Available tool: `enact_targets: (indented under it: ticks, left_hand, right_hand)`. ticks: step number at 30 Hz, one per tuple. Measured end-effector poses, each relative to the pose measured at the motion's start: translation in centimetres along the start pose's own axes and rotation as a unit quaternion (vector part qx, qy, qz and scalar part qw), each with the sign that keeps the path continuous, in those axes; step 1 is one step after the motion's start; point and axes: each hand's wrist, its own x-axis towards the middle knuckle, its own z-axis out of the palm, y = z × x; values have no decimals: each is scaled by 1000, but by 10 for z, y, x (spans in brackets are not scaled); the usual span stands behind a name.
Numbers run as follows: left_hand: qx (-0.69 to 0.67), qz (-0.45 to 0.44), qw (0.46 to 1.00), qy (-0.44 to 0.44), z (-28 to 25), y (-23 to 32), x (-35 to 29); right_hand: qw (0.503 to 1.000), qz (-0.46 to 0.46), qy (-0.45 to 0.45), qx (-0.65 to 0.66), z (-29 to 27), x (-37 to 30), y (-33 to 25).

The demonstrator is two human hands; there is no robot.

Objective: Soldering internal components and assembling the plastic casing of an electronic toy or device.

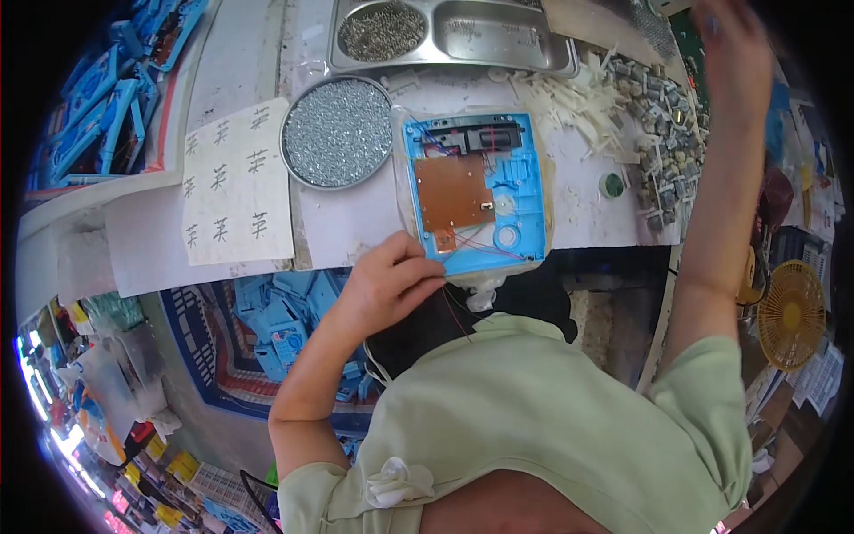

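In front of me a blue plastic casing lies flat on a clear plastic sheet at the table's front edge. Inside it sit a brown circuit board, a black module and thin red and blue wires. My left hand is closed at the casing's near left corner, thumb and fingers pinching it. A thin red wire hangs down beside those fingers. Far off to the right, my right hand is raised near the picture's rim, above the heap of small metal parts; blur and the rim hide its fingers.
A round tray of small silver screws stands left of the casing, beside a handwritten paper sheet. Behind is a metal tray. White plastic parts and small metal parts lie right. Blue casings fill a far-left bin.
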Motion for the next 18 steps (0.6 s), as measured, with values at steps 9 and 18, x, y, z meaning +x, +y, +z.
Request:
enact_targets:
  ticks: [9, 18]
  left_hand:
    - [13, -15, 1000, -3, -3, 5, -2]
    - [25, -21, 999, 12, 3, 6, -5]
  right_hand:
    - [853, -97, -484, -170, 69, -225, -10]
    - [832, -221, -482, -162, 65, -227, 8]
